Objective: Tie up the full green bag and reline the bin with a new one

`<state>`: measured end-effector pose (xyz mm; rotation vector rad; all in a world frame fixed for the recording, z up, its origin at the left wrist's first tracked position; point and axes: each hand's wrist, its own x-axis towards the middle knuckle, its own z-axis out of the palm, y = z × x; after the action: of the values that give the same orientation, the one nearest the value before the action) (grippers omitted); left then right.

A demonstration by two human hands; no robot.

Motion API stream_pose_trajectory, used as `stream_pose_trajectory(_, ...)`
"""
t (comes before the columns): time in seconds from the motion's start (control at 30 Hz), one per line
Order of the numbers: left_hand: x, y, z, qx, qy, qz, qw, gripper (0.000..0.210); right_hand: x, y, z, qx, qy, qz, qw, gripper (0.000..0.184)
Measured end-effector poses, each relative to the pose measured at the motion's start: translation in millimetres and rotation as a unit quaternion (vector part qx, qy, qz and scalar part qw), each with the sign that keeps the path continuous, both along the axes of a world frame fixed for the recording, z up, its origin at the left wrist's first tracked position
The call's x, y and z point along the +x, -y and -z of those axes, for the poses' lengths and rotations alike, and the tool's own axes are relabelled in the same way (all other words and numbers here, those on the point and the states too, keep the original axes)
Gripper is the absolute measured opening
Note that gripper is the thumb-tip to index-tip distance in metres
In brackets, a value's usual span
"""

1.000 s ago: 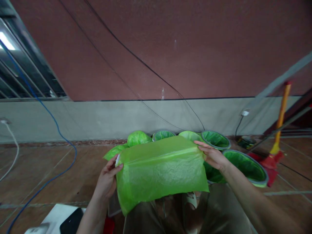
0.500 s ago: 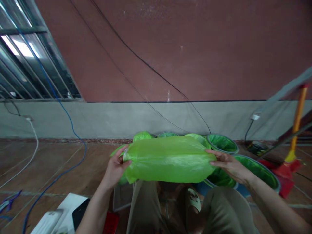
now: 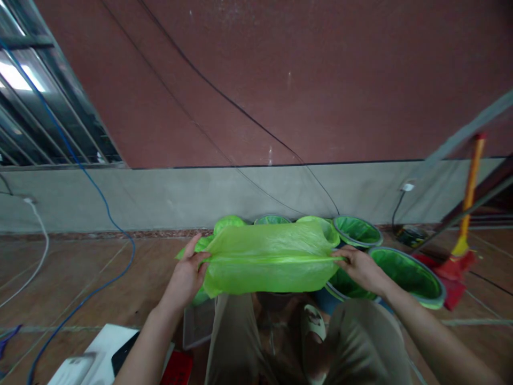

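while your left hand point(image 3: 185, 275) and right hand point(image 3: 360, 267) pinch the green bag point(image 3: 270, 259) stretched flat, lined bins point(image 3: 406, 275) wait beyond, none receiving it yet.

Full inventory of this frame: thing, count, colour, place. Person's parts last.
plastic bag: 1, lime green, stretched between both hands, centre
lined bins: at least 4, green liners, by the wall behind the bag
broom: 1, orange handle, red head, far right
blue cable: 1, blue, left wall and floor
white cable: 1, white, far left
black device: 1, black, on a white surface, bottom left
left hand: gripping the bag's left edge
right hand: gripping the bag's right edge
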<state>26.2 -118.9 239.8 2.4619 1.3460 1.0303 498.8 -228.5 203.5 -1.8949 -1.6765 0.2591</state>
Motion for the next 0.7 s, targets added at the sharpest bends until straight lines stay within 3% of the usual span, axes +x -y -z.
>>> stream_pose_trajectory(0.13, -6, -6, 4.5, 0.015, 0.039, -0.029, 0.999, 0.02, -3, 5, -2.9, 0.035, -0.029, -0.004, 0.999, 0.024)
stream_pose_trajectory(0.23, -8, -2, -4.6, -0.02, 0.142, -0.016, 0.99, 0.02, -8, 12, -12.0, 0.054, -0.09, -0.027, 0.994, 0.021)
stream_pose_trajectory(0.37, -3, 9, -21.4, -0.161, 0.321, 0.017, 0.933, 0.03, -19, 20, -24.1, 0.065, -0.242, -0.072, 0.965, 0.023)
stream_pose_trajectory(0.43, 1, 12, -24.3, -0.212, 0.367, 0.007, 0.905, 0.035, -25, 20, -25.0, 0.066, -0.322, -0.056, 0.943, 0.026)
stream_pose_trajectory(0.47, 3, 12, -24.0, -0.209, 0.372, -0.007, 0.904, 0.035, -29, 19, -24.1, 0.065, -0.35, -0.035, 0.934, 0.028)
stream_pose_trajectory(0.53, 7, 11, -21.2, -0.148, 0.333, -0.053, 0.93, 0.03, -36, 15, -21.1, 0.064, -0.382, 0.012, 0.922, 0.032)
stream_pose_trajectory(0.6, 11, 10, -18.2, -0.069, 0.243, -0.12, 0.96, 0.025, -44, 9, -17.2, 0.073, -0.385, 0.048, 0.919, 0.035)
stream_pose_trajectory(0.7, 14, 10, -16.1, -0.028, 0.108, -0.197, 0.974, 0.018, -53, 0, -11.0, 0.088, -0.368, 0.071, 0.923, 0.04)
